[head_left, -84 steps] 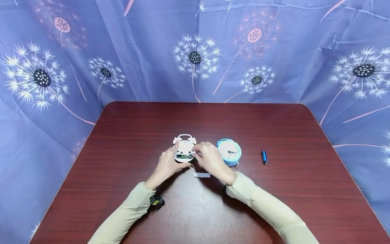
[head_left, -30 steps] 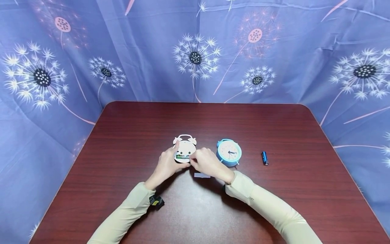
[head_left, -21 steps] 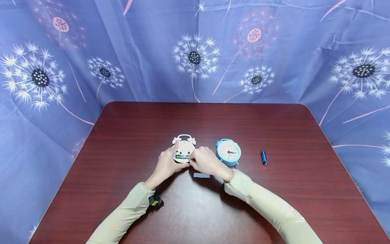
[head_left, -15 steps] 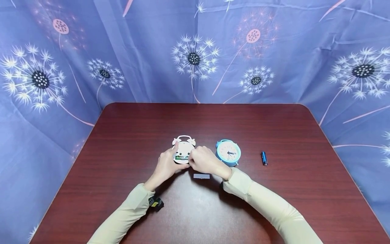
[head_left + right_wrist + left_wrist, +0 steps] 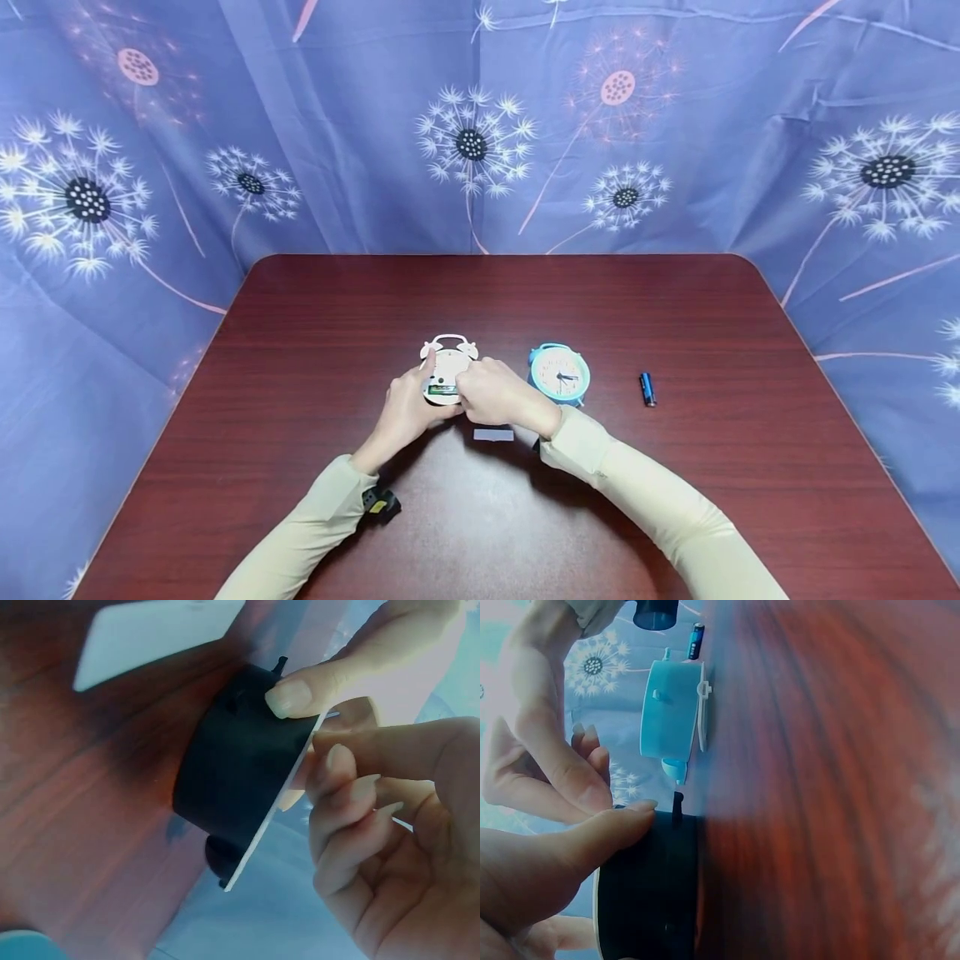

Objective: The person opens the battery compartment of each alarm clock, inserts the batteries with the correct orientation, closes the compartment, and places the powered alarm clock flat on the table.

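A white-backed alarm clock [image 5: 450, 363] with black sides lies back side up in the head view. Its battery compartment is uncovered, and a green battery [image 5: 441, 389] shows in it. My left hand [image 5: 405, 408] grips the clock from the left, thumb and fingers around its rim. My right hand [image 5: 495, 392] has curled fingers and works with thumb and index at the battery's right end. That end is hidden behind the hand. In the right wrist view, the thumb and curled fingers [image 5: 352, 802] touch the edge of the white back.
A light blue alarm clock [image 5: 559, 375] stands face up to the right of the right hand. Farther right lies a blue battery [image 5: 647, 389]. A pale flat battery cover [image 5: 493, 435] rests on the wooden table [image 5: 480, 517] just below the right hand.
From above the compartment, the right hand has moved down to its right end, then slightly left over it. More of the battery and the clock's back is covered. The left hand keeps its grip.
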`<control>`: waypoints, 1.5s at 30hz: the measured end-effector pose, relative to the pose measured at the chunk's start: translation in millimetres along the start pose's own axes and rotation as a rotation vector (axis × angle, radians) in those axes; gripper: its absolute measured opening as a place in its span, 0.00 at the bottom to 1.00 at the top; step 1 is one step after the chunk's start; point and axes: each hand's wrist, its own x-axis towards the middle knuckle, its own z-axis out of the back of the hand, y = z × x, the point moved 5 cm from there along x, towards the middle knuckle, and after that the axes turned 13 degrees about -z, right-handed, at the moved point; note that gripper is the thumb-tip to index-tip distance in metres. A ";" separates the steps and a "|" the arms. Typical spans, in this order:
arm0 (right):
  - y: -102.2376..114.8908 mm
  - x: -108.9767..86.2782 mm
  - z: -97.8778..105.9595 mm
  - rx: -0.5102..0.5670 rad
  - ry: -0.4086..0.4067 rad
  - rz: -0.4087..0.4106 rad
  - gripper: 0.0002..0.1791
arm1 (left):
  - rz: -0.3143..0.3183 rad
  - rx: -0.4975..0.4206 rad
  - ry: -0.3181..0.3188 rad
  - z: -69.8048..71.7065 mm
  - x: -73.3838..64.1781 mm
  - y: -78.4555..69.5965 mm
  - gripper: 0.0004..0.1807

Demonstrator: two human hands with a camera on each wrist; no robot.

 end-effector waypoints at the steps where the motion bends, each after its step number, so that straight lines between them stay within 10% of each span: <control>1: 1.5 -0.1 0.5 -0.017 0.003 0.004 0.18 | -0.004 0.001 -0.001 0.2 0.2 -0.3 0.56; 35: 10.3 0.0 -0.3 -0.076 0.039 -0.008 0.14 | 0.021 -0.016 0.002 0.8 1.2 -0.7 0.54; 45: 6.3 -8.4 -1.9 -0.153 -0.061 -0.007 0.12 | 0.034 -0.007 0.029 0.9 1.8 0.0 0.55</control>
